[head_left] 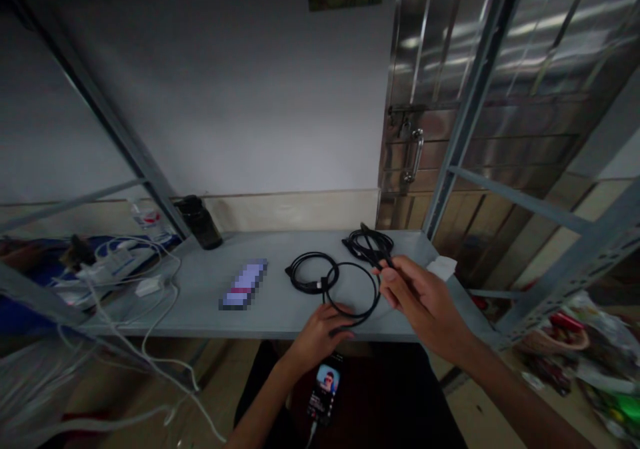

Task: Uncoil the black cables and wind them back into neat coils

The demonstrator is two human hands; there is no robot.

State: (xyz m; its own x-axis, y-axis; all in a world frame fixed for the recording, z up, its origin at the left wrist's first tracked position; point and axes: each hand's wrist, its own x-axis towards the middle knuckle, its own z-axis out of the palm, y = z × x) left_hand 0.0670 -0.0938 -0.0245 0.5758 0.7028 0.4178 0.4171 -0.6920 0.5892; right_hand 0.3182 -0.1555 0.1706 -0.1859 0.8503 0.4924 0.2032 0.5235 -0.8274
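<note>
My right hand (415, 296) is closed in a pinch on a black cable, whose dark, straight end sticks up and to the left past the fingertips. From there the cable hangs in a wide loop (376, 297) over the shelf top. At the front edge, my left hand (323, 332) lies by the bottom of this loop, thumb and fingers apart, fingertips touching or close to the cable. A coiled part of black cable (314, 272) with a light-coloured band lies just beyond it. Behind my right hand is another coiled black cable (373, 244), partly covered.
A blurred-out phone-like object (244, 284) lies left on the grey shelf (200, 316). Behind it leans a dark bottle (201, 222). White cords and a charger (150, 285) sit far left. A lit phone (325, 392) rests on my lap. Metal posts (465, 116) frame the shelf.
</note>
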